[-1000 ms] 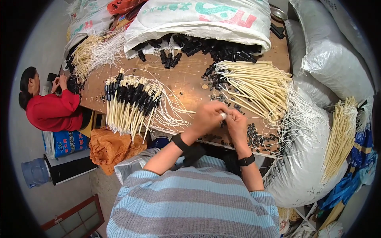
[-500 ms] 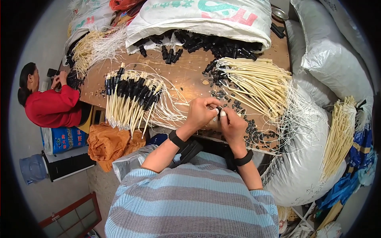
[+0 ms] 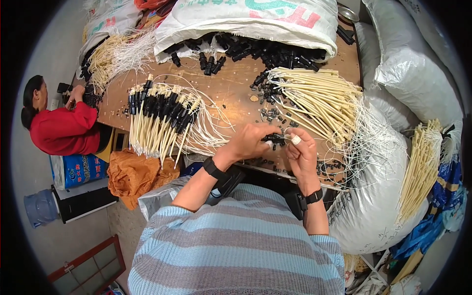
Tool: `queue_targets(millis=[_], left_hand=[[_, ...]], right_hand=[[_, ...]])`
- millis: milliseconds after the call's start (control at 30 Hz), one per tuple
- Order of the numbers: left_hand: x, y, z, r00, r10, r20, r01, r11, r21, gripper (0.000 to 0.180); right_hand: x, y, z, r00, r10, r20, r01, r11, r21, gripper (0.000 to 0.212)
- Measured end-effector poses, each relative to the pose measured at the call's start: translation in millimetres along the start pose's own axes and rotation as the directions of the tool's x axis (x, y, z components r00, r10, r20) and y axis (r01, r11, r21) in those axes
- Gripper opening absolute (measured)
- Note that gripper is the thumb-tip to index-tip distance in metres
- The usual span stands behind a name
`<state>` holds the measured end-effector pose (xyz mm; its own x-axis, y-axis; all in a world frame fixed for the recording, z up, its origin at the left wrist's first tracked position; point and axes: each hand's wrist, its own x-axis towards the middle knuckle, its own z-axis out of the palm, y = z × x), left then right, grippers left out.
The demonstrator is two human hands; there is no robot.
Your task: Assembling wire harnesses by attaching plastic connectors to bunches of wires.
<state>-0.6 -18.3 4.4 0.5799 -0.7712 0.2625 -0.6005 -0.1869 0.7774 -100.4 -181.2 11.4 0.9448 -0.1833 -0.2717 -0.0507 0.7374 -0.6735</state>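
Observation:
In front of me at the table edge, my left hand (image 3: 246, 142) grips a short black plastic fitting (image 3: 275, 139). Close to its right, my right hand (image 3: 303, 153) is closed in a pinch, white tape on a finger; a thin white cord runs at its fingertips. Left of my hands lies a bundle of cream tubes with black fittings (image 3: 169, 109) at their upper ends and white cords trailing off. A pile of plain cream tubes (image 3: 314, 98) lies to the right. Small black clips (image 3: 330, 169) are scattered around my hands.
A white woven sack (image 3: 236, 19) at the back spills black fittings (image 3: 290, 59). Full white sacks (image 3: 373, 196) stand on the right, beside another cream bundle (image 3: 420, 172). At the far left a person in red (image 3: 64, 125) works. An orange cloth (image 3: 137, 177) hangs by the table edge.
My hands have moved a little apart, the right one up and to the right. A black fitting now shows in my left hand, where my fingers met around something small and dark before.

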Motion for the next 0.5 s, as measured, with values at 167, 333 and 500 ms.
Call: queue_targets(millis=[167, 333, 500], left_hand=[[3, 2, -13, 0.924, -0.337, 0.181, 0.368, 0.912, -0.180, 0.040], [-4, 2, -7, 0.950, -0.309, -0.039, 0.308, 0.951, -0.037, 0.034], [-7, 1, -7, 0.951, -0.285, -0.124, 0.289, 0.957, 0.017, 0.031]], right_hand=[[-4, -1, -7, 0.884, -0.315, 0.345, 0.443, 0.328, -0.834, 0.036], [1, -9, 3, 0.856, -0.208, 0.473, 0.464, -0.094, -0.881, 0.046], [8, -5, 2, 0.855, -0.195, 0.480, 0.483, -0.033, -0.875, 0.044]])
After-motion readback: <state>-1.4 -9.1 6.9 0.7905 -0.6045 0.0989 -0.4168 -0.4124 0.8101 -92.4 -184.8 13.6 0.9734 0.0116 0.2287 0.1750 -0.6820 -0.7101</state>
